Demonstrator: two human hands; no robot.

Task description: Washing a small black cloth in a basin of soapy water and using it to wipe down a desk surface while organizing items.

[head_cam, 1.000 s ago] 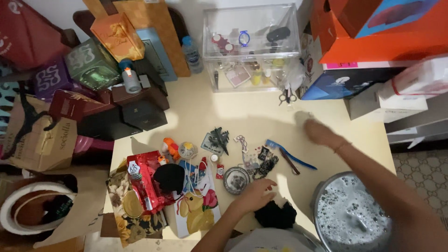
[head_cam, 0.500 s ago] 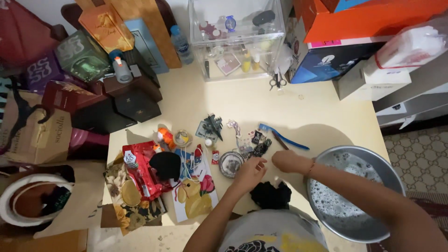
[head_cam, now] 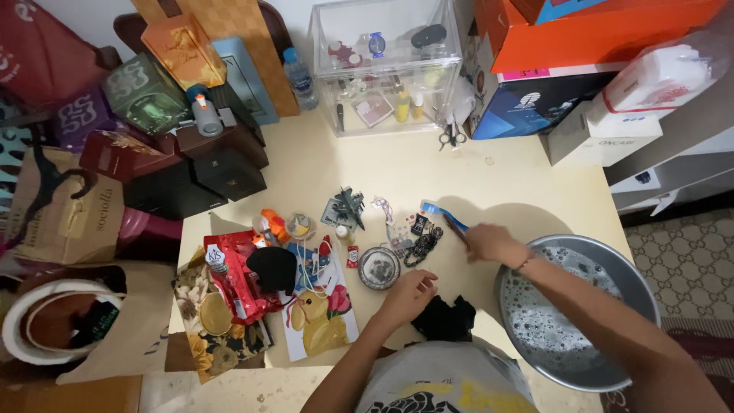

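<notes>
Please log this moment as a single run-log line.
left hand: on table beside black cloth | right hand: at blue toothbrush | basin: soapy water

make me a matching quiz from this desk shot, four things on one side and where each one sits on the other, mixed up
Things:
1. metal basin
2. scissors
3. black cloth
4. blue toothbrush

Places:
A. in front of the clear case
B. at the right hand's fingertips
C. right of the table, full of suds
D. near table edge, by the left hand

Pairs: 1-C, 2-A, 3-D, 4-B
</notes>
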